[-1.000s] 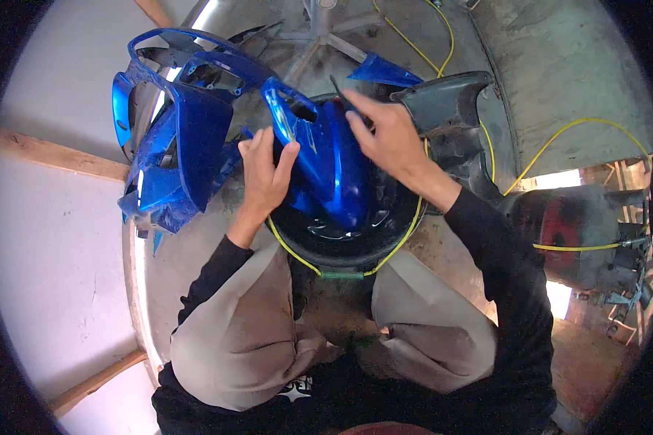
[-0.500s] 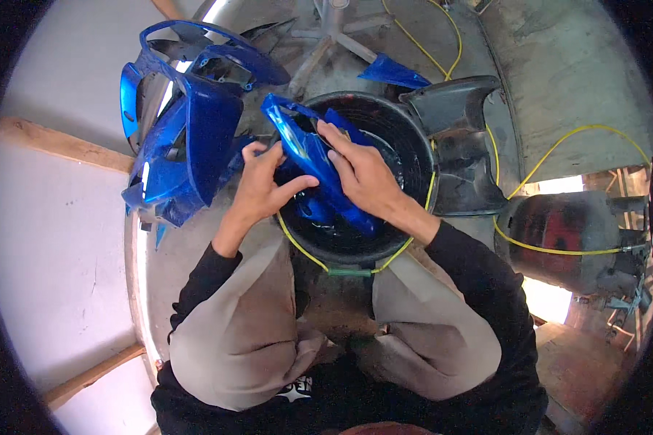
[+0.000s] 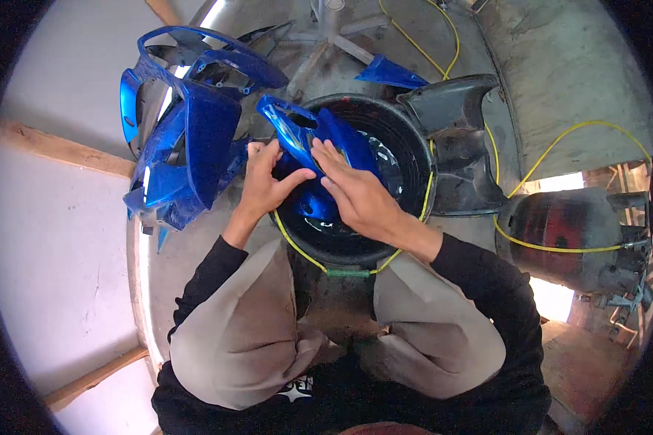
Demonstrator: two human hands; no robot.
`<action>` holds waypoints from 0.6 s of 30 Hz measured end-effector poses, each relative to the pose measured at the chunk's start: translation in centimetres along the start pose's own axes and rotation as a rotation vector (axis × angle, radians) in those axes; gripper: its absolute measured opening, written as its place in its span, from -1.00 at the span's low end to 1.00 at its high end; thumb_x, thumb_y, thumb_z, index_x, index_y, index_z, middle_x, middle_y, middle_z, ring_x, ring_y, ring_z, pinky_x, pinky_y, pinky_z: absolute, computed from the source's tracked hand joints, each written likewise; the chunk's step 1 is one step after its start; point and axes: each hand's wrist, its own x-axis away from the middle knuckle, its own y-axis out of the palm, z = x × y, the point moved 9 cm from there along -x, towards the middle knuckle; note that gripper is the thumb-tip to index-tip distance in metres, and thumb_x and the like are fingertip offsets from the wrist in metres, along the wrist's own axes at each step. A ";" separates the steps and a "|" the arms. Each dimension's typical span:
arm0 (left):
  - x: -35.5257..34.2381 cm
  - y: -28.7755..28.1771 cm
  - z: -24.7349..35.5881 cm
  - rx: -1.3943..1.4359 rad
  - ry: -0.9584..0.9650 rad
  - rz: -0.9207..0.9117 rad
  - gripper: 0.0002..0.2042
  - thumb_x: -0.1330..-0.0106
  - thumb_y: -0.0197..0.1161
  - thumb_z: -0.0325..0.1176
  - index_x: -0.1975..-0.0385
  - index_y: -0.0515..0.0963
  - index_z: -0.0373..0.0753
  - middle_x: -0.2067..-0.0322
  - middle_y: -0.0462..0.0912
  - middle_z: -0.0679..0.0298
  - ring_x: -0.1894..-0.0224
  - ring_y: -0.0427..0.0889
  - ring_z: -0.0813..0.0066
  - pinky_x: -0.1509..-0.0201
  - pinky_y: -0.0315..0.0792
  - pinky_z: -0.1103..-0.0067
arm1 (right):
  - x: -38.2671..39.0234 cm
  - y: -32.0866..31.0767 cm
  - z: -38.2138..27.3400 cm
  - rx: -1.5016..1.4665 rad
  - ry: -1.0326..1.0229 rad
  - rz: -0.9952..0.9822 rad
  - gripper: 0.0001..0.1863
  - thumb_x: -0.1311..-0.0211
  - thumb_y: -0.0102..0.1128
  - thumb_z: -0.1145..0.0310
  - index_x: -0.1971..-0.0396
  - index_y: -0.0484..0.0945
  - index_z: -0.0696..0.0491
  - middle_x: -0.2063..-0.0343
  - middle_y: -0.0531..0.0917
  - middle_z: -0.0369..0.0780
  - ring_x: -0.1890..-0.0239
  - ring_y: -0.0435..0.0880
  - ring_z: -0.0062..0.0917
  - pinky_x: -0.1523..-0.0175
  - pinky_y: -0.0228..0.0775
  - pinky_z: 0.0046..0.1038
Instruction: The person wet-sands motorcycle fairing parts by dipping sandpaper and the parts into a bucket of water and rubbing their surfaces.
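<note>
A glossy blue plastic motorcycle fairing panel is held at a slant over a black tub. At its left edge, my left hand grips it with curled fingers, the thumb stretched along the near side. My right hand lies flat on the panel's upper face with its fingers extended. Anything thin under that palm is hidden. Water glints inside the tub, and more blue plastic shows low in it beneath my hands.
Several blue fairing pieces are heaped at the left by the wall. A small blue piece lies beyond the tub. Dark plastic parts stand close at the right. A yellow hose winds across the floor beside a dark, red-marked seat-like part.
My right hand has slid toward me along the panel, its fingers now flatter. The panel has turned slightly, and its lower end no longer shows past my right hand.
</note>
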 end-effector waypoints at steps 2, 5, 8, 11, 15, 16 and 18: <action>-0.2 0.1 1.0 -0.055 0.036 0.016 -0.49 -0.06 0.71 0.02 0.12 0.67 -0.12 0.44 0.45 0.41 0.24 0.25 0.35 0.11 0.23 0.43 | -1.2 -0.5 1.6 0.009 0.017 0.015 -0.46 -0.60 -0.03 0.41 -0.45 0.28 0.36 -0.46 0.34 0.28 -0.54 0.27 0.16 -0.62 0.14 -0.02; -0.5 0.2 1.0 -0.088 -0.001 -0.019 -0.47 -0.07 0.70 0.00 0.02 0.69 -0.08 0.41 0.52 0.43 0.24 0.25 0.35 0.09 0.23 0.43 | -5.2 -1.1 4.4 0.016 0.057 -0.017 -0.46 -0.61 -0.04 0.39 -0.44 0.30 0.36 -0.45 0.35 0.29 -0.52 0.32 0.18 -0.58 0.20 0.00; -0.4 0.4 0.9 -0.103 -0.015 -0.015 -0.45 -0.08 0.69 0.00 -0.03 0.69 -0.09 0.39 0.58 0.39 0.25 0.26 0.35 0.09 0.24 0.41 | -4.6 -0.4 4.6 0.034 0.115 -0.033 -0.47 -0.62 -0.03 0.37 -0.41 0.33 0.38 -0.43 0.37 0.30 -0.49 0.34 0.21 -0.55 0.23 0.03; 0.3 -0.2 -0.1 -0.071 -0.046 0.024 -0.43 -0.10 0.68 0.00 -0.07 0.69 -0.10 0.40 0.56 0.37 0.25 0.28 0.34 0.09 0.24 0.41 | -0.9 0.0 0.2 -0.032 0.026 0.021 -0.46 -0.60 0.02 0.40 -0.44 0.30 0.36 -0.45 0.34 0.28 -0.54 0.26 0.20 -0.62 0.13 -0.02; 0.0 0.0 0.5 -0.107 0.014 -0.017 -0.42 -0.13 0.67 0.01 -0.09 0.68 -0.11 0.43 0.53 0.34 0.25 0.29 0.32 0.10 0.24 0.40 | -0.5 -0.5 0.4 -0.052 0.023 -0.028 -0.46 -0.60 0.01 0.39 -0.45 0.31 0.34 -0.46 0.35 0.27 -0.55 0.27 0.17 -0.62 0.13 -0.03; -0.3 0.2 0.7 -0.114 0.023 -0.016 -0.42 -0.13 0.66 0.02 -0.09 0.68 -0.12 0.44 0.52 0.34 0.25 0.29 0.31 0.10 0.24 0.40 | -1.3 -0.3 1.5 -0.052 0.024 -0.026 -0.46 -0.60 0.01 0.39 -0.45 0.31 0.34 -0.46 0.35 0.27 -0.55 0.27 0.17 -0.62 0.13 -0.03; -0.6 0.9 -0.5 -0.046 0.017 -0.015 -0.43 -0.13 0.66 0.03 -0.08 0.68 -0.12 0.43 0.52 0.33 0.25 0.29 0.30 0.08 0.25 0.39 | -3.7 -0.5 4.6 0.045 0.020 0.006 -0.46 -0.63 -0.02 0.33 -0.44 0.33 0.32 -0.45 0.36 0.26 -0.52 0.32 0.15 -0.60 0.18 -0.04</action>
